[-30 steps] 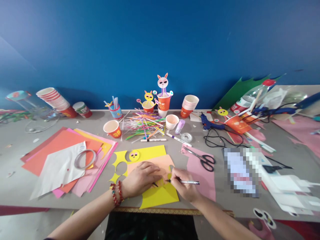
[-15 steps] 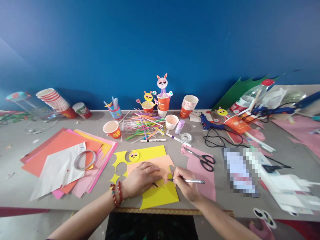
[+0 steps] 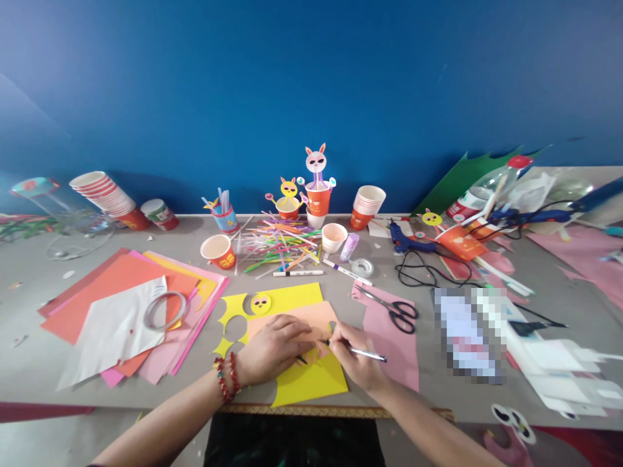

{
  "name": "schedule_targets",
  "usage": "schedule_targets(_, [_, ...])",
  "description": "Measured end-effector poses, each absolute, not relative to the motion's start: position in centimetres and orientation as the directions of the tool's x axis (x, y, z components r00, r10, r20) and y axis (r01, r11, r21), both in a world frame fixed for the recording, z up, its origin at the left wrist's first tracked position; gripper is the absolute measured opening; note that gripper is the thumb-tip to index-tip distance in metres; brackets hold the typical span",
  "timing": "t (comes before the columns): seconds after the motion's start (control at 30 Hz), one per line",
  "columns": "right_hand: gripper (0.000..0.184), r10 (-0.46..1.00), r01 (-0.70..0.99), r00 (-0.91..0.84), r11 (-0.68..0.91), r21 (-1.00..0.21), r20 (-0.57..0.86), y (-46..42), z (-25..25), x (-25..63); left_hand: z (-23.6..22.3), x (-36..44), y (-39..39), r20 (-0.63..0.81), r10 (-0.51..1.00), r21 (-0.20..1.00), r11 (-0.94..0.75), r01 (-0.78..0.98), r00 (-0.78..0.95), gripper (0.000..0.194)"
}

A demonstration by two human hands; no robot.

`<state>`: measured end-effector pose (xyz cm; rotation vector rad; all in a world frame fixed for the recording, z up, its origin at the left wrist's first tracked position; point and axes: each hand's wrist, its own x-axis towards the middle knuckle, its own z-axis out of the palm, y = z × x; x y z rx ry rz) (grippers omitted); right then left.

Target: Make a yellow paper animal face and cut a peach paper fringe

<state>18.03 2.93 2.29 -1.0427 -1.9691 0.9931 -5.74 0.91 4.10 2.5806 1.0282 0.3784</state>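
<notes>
My left hand lies flat, fingers stretched out, on a sheet of peach paper. Beneath that is a larger yellow sheet with round holes cut along its left part. A small dark pointed thing pokes out below the left fingers; its kind is hidden. In my right hand a white-barrelled pen is gripped, its dark tip over the peach paper, close to the left fingertips. A yellow paper disc with a drawn face lies beyond the left hand.
Black scissors rest on pink paper at right. Coloured sticks, a paper cup and a marker lie beyond. Stacked coloured sheets carry a tape roll. A glue gun trails its cord.
My right hand has shifted slightly left with the pen, bringing its tip from the peach sheet's right edge nearer the left fingers. The left hand stays in place.
</notes>
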Motion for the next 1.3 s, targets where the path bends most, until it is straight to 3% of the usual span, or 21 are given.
schedule_targets(1.3, [0.022, 0.873, 0.352, -0.432, 0.395, -0.849, 0.228, 2.98, 2.12, 17.92, 3.97, -5.70, 0.90, 0.145, 0.699, 0.397, -0.690, 0.605, 0.700, 0.038])
